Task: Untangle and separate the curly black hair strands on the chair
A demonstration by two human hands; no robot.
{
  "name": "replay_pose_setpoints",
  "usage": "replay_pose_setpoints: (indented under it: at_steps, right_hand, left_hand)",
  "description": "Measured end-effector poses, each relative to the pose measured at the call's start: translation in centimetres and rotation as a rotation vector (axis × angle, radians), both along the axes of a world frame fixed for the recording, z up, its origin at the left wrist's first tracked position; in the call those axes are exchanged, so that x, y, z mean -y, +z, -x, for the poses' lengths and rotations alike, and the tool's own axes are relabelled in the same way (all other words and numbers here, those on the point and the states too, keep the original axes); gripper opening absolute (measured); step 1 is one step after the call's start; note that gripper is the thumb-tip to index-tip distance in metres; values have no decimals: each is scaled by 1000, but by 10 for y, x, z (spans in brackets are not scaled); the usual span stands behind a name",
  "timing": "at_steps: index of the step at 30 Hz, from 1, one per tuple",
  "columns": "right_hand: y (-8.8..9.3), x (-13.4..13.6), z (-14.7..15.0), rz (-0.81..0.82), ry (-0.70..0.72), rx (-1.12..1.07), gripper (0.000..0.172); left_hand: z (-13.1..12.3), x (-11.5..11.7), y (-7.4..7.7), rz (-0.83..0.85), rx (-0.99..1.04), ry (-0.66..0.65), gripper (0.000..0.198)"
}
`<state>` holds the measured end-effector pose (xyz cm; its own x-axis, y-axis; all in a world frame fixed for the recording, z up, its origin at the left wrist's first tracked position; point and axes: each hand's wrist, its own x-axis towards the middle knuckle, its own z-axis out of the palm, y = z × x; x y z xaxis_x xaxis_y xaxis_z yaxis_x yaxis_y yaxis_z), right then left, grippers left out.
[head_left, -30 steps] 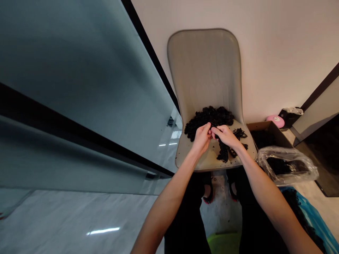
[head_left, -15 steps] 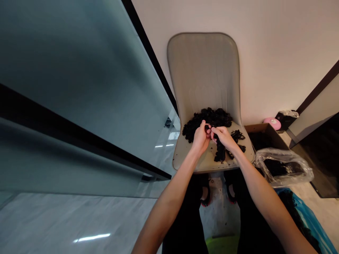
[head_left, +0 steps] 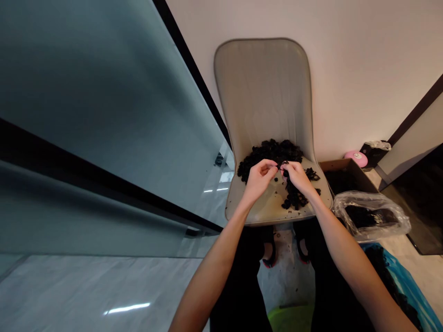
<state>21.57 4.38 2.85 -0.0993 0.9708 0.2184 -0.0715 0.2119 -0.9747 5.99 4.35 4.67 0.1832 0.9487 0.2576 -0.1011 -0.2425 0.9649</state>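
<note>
Over the seat of a grey chair (head_left: 263, 92), my left hand (head_left: 259, 177) pinches at a small dark piece between thumb and fingers. Close beside it, my right hand (head_left: 296, 175) is closed on a bunch of black crinkled pieces (head_left: 294, 196), which hangs down to the seat. A large black heap (head_left: 273, 150) lies behind my hands, against the backrest. Small dark crumbs are scattered on the seat. A few black pieces (head_left: 312, 174) lie to the right of my right hand.
On the right stand a cardboard box (head_left: 363, 177), a clear plastic bag (head_left: 401, 223) and a blue bag (head_left: 411, 286), all with black material. A pink round object (head_left: 356, 158) is behind them. A glass panel (head_left: 138, 115) fills the left. Something green (head_left: 290, 318) is below.
My left hand has turned and shifted slightly left, its fingers now pointing right. My right hand has moved a little to the right, with the black bunch still in it.
</note>
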Motion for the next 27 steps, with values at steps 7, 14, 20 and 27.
replay_pose_setpoints:
  at_steps: [7, 14, 20, 27]
  right_hand:
    - [-1, 3, 0, 20, 143, 71, 66]
    - [2, 5, -6, 29, 208, 87, 67]
    - [3, 6, -8, -21, 201, 172, 68]
    - [11, 12, 13, 32, 272, -136, 66]
  left_hand:
    - [-4, 10, 6, -102, -14, 53, 18]
    - [2, 9, 3, -160, -131, 9, 21]
    - [1, 10, 3, -86, -106, -64, 18]
    - [-12, 12, 5, 109, 200, -89, 27]
